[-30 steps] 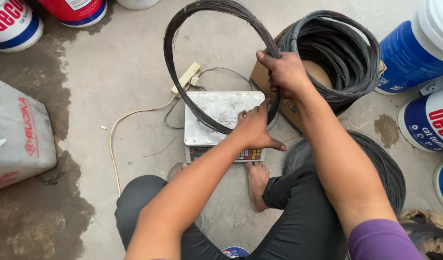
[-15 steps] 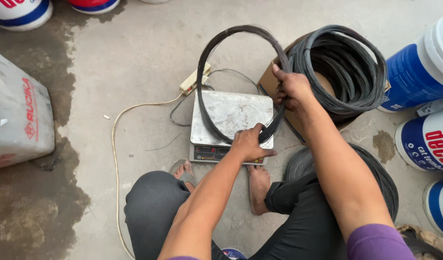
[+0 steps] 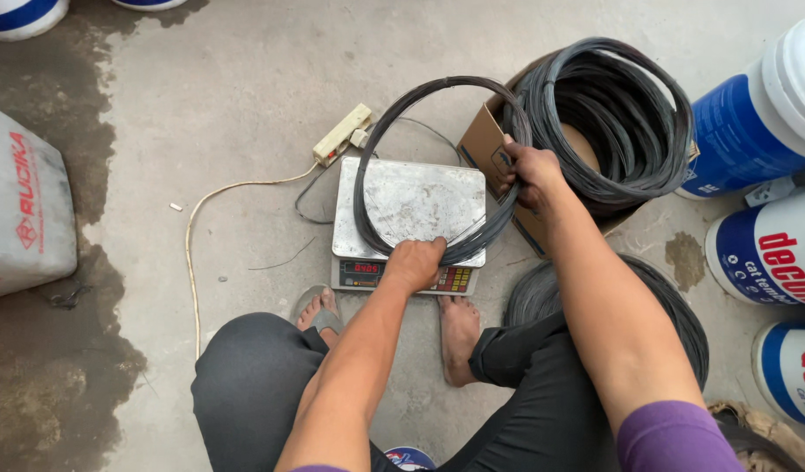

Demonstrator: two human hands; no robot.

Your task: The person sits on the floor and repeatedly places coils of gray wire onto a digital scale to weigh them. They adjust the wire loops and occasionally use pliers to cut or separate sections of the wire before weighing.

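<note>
The left hand (image 3: 417, 262) is covering part of the scale's (image 3: 411, 205) display, so its red digits are hard to make out. Both hands are gripping a dark wire coil (image 3: 437, 166): the left at its near edge, the right hand (image 3: 529, 170) at its right side. The coil is lying almost flat over the scale's steel platform on the floor (image 3: 201, 105). Blue-and-white buckets (image 3: 752, 122) are standing along the right edge, partly cut off.
</note>
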